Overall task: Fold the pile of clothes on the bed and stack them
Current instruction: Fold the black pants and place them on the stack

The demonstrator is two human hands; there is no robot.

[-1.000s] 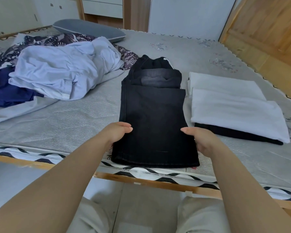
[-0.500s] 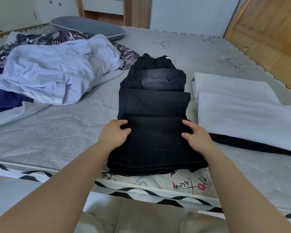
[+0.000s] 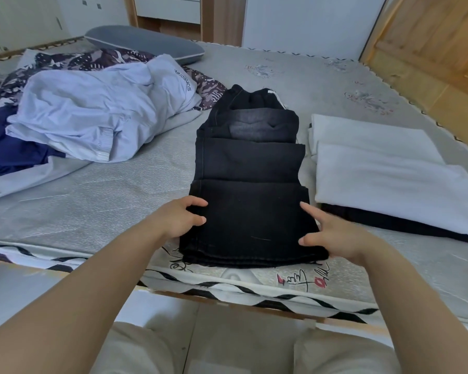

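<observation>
Clothes in a loose pile [image 3: 87,117] lie at the far left of the bed [image 3: 92,211]: we see a pale blue garment [image 3: 92,114] crumpled on top, a dark navy piece [image 3: 8,155] under its left edge, and a patterned dark fabric [image 3: 97,59] behind it, with a grey pillow [image 3: 143,44] beyond. Well apart from that pile, near the bed's front edge, lie the black trousers [image 3: 249,190], folded over themselves in stepped layers, the waistband end farthest from us. Our left hand [image 3: 180,220] grips the left edge of the nearest fold, thumb on top and fingers curled round the cloth. Our right hand [image 3: 333,233] meets the right edge of the same fold; the index finger is stretched along the side and the thumb lies on top of the fabric, while the other fingers are hidden, so we cannot tell how firmly it holds. The trousers sit between the two hands. Just beside them to the right is the stack [image 3: 384,179] of folded things: two white pieces on top, a black one showing beneath at the near edge. A wooden door [image 3: 438,44] stands at the far right.
</observation>
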